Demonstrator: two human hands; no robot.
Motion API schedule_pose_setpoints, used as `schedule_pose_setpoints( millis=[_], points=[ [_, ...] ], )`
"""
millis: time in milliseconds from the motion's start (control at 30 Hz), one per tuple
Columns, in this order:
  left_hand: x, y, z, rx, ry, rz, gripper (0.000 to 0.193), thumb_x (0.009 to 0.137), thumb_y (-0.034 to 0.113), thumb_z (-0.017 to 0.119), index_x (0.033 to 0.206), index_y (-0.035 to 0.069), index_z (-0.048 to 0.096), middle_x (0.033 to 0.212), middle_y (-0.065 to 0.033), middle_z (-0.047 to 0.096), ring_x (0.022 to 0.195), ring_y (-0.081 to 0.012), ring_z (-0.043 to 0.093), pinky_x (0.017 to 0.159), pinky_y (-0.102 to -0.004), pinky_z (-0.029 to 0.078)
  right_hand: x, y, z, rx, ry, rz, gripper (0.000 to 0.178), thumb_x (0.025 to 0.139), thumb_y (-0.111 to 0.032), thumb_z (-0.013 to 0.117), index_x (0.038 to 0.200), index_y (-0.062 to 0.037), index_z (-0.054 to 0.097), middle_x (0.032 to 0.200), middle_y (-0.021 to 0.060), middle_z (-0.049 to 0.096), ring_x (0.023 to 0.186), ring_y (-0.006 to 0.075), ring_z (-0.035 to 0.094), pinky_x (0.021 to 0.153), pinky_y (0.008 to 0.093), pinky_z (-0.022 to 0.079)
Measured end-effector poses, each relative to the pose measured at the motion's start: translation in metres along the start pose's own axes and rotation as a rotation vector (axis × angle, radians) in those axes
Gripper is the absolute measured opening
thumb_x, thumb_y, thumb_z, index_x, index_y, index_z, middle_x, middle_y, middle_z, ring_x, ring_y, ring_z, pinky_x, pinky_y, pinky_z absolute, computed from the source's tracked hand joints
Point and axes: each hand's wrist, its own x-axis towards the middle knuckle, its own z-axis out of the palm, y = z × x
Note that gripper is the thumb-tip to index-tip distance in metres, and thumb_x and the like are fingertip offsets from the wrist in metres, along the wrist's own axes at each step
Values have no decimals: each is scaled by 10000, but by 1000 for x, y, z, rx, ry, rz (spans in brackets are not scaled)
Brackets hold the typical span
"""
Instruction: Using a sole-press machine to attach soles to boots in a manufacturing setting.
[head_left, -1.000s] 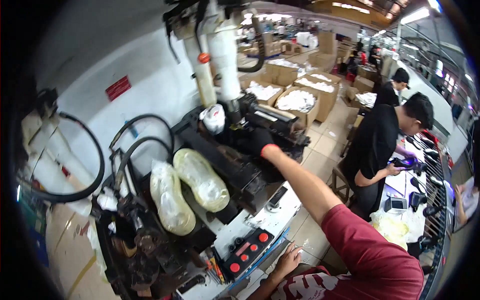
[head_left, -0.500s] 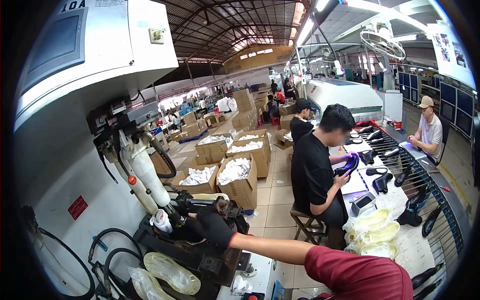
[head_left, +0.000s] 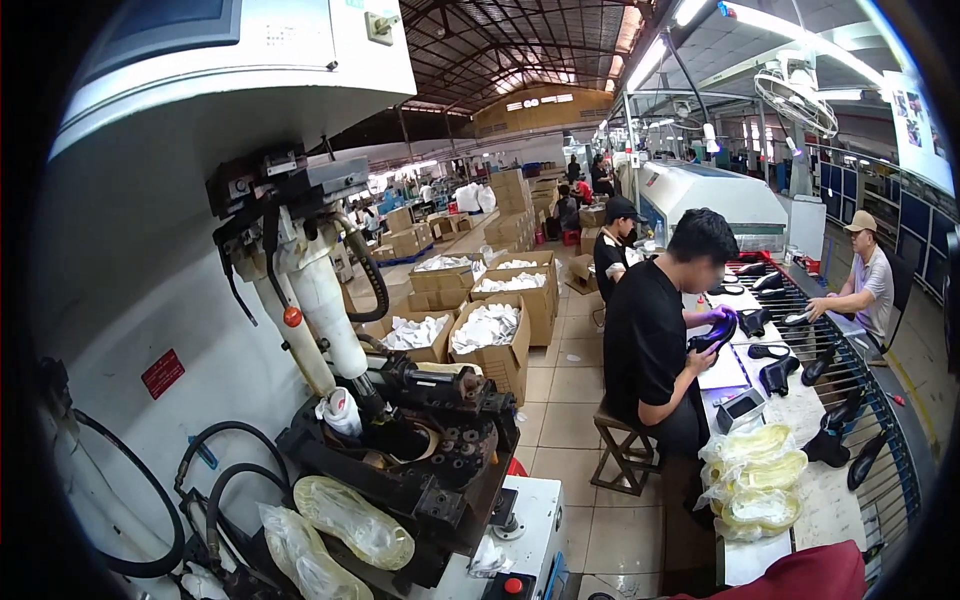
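Note:
Neither of my hands shows; only the dark red sleeve point(head_left: 800, 575) of my right arm reaches in at the lower right edge. On the left stands a large white machine point(head_left: 130, 240) with a black metal clamp block point(head_left: 450, 450). A dark rounded piece point(head_left: 398, 438) sits in the clamp, its kind hard to make out. White wrapped cylinders point(head_left: 325, 310) come down over it. In front of the clamp lie yellowish shoe-shaped pieces in clear plastic point(head_left: 355, 520). More yellow shoe-shaped pieces in plastic point(head_left: 762, 475) are stacked on the bench at the right.
Black hoses point(head_left: 215, 480) loop beside the machine, and a red push button point(head_left: 513, 585) is at its front. A co-worker in black point(head_left: 660, 330) sits at the white bench point(head_left: 825, 490), holding a dark shoe. Beyond it runs a roller conveyor point(head_left: 890, 450). Cartons point(head_left: 495, 365) stand behind.
My black-gloved right hand has left the clamp and gone out of view, its sleeve drawing back to the lower right. The view has shifted, and a seated person in a cap now reaches toward the conveyor.

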Motion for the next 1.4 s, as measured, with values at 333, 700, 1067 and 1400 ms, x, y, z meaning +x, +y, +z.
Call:
schedule_pose_setpoints(
  millis=[333, 700, 1067, 1400],
  points=[
    [-31, -11, 9, 20, -85, -177, 465, 942, 250, 660, 1383, 128, 581, 1282, -181, 629, 1066, -186, 614, 880, -355, 499, -34, 117, 73, -26, -94, 69, 454, 884, -476, 619, 1160, -130, 721, 1150, 200, 710, 1084, 399, 672, 924, 471, 540],
    [81, 66, 20, 229, -221, -248, 445, 945, 255, 654, 1364, 118, 593, 1231, -173, 654, 996, -204, 634, 825, -369, 518, 19, 139, 66, 77, -28, 35, 568, 905, -570, 532, 1159, -101, 726, 1149, 212, 710, 1113, 391, 666, 954, 481, 519],
    [181, 92, 107, 349, -359, -394, 427, 949, 260, 647, 1345, 108, 605, 1180, -164, 680, 926, -221, 654, 771, -383, 537, 20, 123, 55, 368, 47, 70, 549, 984, -535, 456, 1096, -81, 744, 1081, 216, 721, 997, 406, 682, 916, 495, 519],
    [169, 81, 118, 398, -354, -464, 402, 952, 267, 639, 1316, 98, 625, 1107, -154, 701, 846, -236, 664, 707, -399, 549, 14, 107, 47, 523, 156, 221, 711, 899, -656, 510, 1237, -55, 684, 1313, 226, 634, 1228, 406, 591, 1061, 453, 464]
  ],
)
